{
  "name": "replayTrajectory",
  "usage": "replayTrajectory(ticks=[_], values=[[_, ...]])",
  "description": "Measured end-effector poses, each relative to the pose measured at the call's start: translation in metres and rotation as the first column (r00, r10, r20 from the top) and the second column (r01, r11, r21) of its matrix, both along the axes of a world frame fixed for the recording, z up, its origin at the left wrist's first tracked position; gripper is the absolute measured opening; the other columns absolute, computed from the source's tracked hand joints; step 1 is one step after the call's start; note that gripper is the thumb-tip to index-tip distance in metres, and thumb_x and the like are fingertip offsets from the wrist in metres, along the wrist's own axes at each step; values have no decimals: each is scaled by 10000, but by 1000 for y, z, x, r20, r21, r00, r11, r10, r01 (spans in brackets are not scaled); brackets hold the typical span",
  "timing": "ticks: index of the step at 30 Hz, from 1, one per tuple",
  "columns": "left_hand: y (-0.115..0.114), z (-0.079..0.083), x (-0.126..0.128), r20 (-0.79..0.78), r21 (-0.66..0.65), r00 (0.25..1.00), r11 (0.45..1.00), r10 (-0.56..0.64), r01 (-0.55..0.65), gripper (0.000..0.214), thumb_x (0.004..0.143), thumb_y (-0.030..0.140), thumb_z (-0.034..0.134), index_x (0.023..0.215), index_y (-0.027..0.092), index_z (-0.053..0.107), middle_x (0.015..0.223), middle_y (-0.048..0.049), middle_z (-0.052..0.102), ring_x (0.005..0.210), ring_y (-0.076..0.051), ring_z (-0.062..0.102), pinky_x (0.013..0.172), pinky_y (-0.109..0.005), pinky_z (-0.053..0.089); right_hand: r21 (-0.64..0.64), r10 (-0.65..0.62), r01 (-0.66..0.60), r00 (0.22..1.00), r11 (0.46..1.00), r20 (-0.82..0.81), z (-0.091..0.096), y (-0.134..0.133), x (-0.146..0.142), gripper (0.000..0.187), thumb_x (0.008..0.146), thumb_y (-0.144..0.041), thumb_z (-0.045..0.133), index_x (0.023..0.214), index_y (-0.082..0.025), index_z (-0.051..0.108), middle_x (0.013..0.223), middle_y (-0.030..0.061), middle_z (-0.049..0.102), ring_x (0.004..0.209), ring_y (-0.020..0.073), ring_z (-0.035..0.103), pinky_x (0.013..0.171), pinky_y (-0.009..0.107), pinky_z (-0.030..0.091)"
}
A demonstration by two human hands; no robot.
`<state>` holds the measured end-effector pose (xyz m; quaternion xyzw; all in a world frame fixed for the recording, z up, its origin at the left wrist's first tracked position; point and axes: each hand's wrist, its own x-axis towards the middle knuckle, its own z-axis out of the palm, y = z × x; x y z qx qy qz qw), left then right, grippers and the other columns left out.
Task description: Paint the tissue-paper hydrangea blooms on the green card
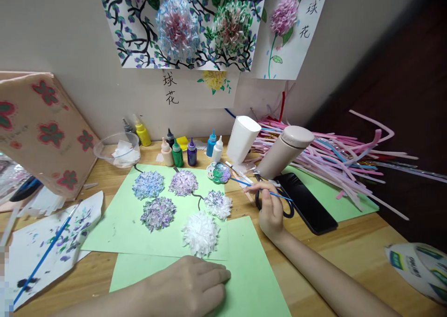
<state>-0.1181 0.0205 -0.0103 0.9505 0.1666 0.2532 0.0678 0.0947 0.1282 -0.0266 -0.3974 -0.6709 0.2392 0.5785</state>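
My right hand (270, 210) pinches a thin blue paintbrush (244, 183), its tip reaching the small flower-shaped paint palette (213, 171) smeared with green and purple. My left hand (199, 284) lies flat on the lower green paper (258, 266), just below a white fluffy flower (201, 234). That flower sits on the upper green sheet (115, 224), along with a blue flower (148, 185), two purple ones (183, 182) and a white one with purple touches (218, 204). Dark painted stems show beside some of them. Black-handled scissors (289, 209) lie partly hidden behind my right hand.
Several paint bottles (177, 155), a white cup (242, 140) and a clear bowl (118, 150) line the back. To the right are a tumbler (286, 151), a phone (307, 203) and pipe cleaners (335, 163). A paint-stained tissue (78, 228) with another brush (45, 256) lies left.
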Motion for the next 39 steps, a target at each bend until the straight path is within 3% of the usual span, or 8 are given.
replayTrajectory(ticks=[5,10,15,26,39], values=[[1,2,0,14,21,1000,1000,-4,4,194,886,98,407,784,110,572,1003,-139,702,903,-190,674,672,-252,587,99,86,-79,994,992,-65,-7,-20,-2,288,930,-285,290,788,-237,536,722,38,589,719,206,581,668,382,446],[1,2,-1,33,48,999,998,28,-29,225,895,118,397,777,104,588,1087,-154,686,951,-202,670,678,-255,596,169,284,-306,948,937,142,-8,-30,-1,205,912,-237,324,860,-237,523,704,25,575,662,186,571,623,356,445],[0,-3,-1,14,41,1000,999,22,-23,251,900,128,391,742,105,585,1095,-151,684,948,-198,669,683,-242,595,196,351,-418,886,887,304,4,-29,-3,221,921,-211,302,903,-234,522,727,37,602,694,185,587,618,334,460],[0,-5,-1,-21,-12,1000,1000,11,-11,205,893,127,407,770,105,569,1071,-163,680,929,-200,669,698,-255,593,243,318,-462,829,853,461,12,-29,-11,216,916,-202,320,953,-232,531,718,42,616,659,183,587,597,325,485],[1,-3,0,-37,-42,999,999,-7,5,218,871,109,408,774,79,602,1065,-175,680,910,-221,668,704,-282,592,267,308,-476,816,838,489,15,-30,-14,193,913,-187,331,958,-214,517,740,52,619,681,179,567,621,321,497]])
